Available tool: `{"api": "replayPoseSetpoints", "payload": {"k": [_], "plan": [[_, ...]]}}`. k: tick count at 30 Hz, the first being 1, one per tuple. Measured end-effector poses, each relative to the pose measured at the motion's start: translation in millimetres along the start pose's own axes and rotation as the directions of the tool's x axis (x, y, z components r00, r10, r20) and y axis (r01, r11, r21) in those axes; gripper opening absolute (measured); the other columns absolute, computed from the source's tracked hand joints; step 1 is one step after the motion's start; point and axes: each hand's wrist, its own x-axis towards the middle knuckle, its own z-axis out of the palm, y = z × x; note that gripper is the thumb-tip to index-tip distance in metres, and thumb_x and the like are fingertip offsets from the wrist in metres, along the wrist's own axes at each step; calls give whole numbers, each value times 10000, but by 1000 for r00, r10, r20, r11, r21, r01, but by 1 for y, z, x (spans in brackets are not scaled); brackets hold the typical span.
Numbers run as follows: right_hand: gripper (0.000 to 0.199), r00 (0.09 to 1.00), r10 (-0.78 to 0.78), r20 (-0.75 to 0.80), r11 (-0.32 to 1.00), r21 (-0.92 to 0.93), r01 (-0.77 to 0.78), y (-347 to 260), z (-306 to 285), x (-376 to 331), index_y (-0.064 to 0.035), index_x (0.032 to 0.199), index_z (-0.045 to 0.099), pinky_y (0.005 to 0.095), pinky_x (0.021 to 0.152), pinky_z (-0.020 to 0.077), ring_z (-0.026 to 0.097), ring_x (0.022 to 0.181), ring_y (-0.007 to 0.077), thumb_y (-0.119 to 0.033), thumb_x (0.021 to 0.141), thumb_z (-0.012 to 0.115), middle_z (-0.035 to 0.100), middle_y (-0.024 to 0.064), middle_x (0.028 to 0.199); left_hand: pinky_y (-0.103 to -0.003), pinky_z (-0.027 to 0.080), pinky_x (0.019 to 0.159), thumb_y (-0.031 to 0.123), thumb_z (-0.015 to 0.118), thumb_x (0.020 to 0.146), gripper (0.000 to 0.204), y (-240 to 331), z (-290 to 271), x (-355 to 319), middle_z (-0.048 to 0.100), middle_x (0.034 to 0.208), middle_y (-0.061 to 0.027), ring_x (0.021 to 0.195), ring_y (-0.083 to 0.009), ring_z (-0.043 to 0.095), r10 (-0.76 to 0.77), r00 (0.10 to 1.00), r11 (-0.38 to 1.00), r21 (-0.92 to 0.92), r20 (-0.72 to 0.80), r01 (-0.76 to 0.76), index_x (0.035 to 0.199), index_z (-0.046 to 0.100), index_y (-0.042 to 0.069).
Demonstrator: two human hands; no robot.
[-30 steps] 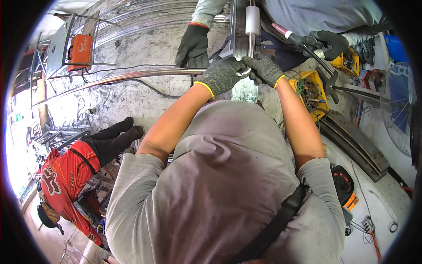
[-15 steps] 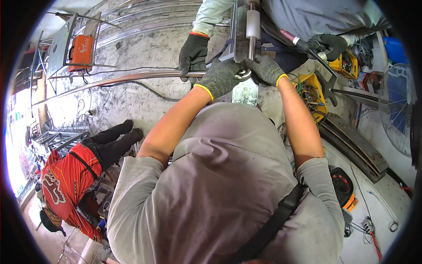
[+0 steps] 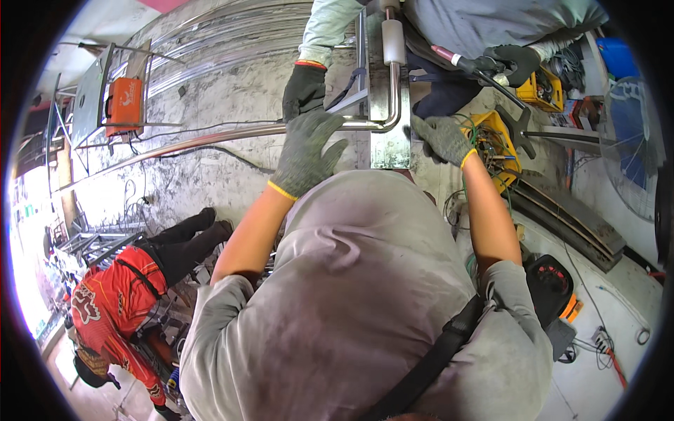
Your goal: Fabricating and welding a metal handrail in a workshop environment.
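Stainless tube (image 3: 232,133) is what it's all about here: a long shiny pipe running from the left side of the frame up to the top centre, where it bends into an upright frame piece (image 3: 388,105). The wearer's left hand (image 3: 305,151), in a grey knit glove with a yellow cuff, is spread wide with fingers fanned, sitting right at the tube just short of the bend, looks more like steadying than gripping. Right hand (image 3: 441,138), same kind of glove, is just right of the frame piece, fingers loosely curled; can't tell if it's actually holding anything. Across from them, another person's black-gloved hand (image 3: 303,91) is clamped on the tube from the far side, probably to keep it from swinging, while their other hand (image 3: 516,63) holds a welding torch (image 3: 467,63) in the upper right. Yellow crate of wires (image 3: 495,144) sits just beside the right hand.
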Motion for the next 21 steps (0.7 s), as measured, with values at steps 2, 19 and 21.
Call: {"api": "replayPoseSetpoints", "payload": {"k": [2,19,21], "plan": [[679,999,42,3,999,16,-42,13,3,-23,-17,855,673,350,478,490,612,462,182,-672,998,565,637,89,608,-477,487,982,150,811,853,431,-2,-5,-22,674,1227,-145,1132,-368,630,-13,999,1000,11,-51,14,1262,689,90],[526,973,-205,111,908,-350,231,0,36,-82,-17,1001,706,468,854,546,710,958,395,-540,966,669,731,236,985,-516,459,1028,173,776,902,374,2,-36,-132,669,1233,-154,1181,-381,607,-213,955,964,116,-205,240,1256,692,89],[511,962,-221,158,886,-380,266,-14,30,-82,-19,981,696,466,846,546,710,967,381,-529,964,672,730,233,1008,-505,459,1038,176,758,926,365,15,-42,-142,666,1236,-167,1184,-391,602,-375,896,913,76,-240,402,1271,688,79]]}}
